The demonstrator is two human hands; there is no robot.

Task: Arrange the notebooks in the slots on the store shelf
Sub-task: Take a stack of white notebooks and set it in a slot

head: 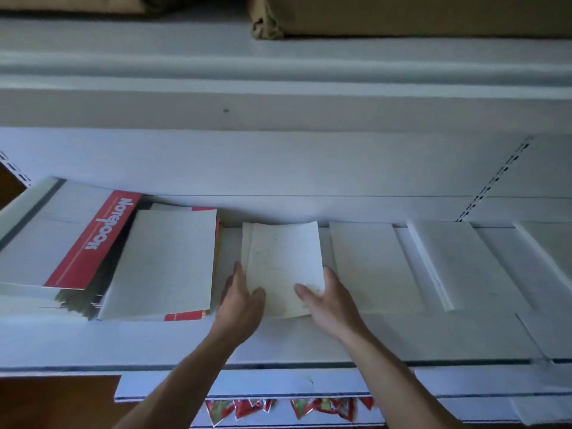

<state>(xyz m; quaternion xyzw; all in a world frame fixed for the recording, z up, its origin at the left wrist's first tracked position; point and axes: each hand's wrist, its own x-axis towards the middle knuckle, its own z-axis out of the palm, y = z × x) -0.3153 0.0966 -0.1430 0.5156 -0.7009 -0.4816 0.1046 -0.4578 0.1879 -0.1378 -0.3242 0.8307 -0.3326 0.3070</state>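
L hand (240,301) + R hand (328,300) grip notebook (283,264) sides on shelf (309,339).

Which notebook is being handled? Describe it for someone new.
On the white shelf, look between the red-banded stack on the left and the flat white notebooks on the right. The notebook there is held by the left hand and right hand; only its far edge curls up.

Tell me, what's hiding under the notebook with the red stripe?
Under the red-striped notebook you can see the edges of more stacked notebooks. Their covers are hidden, so I cannot tell how many there are.
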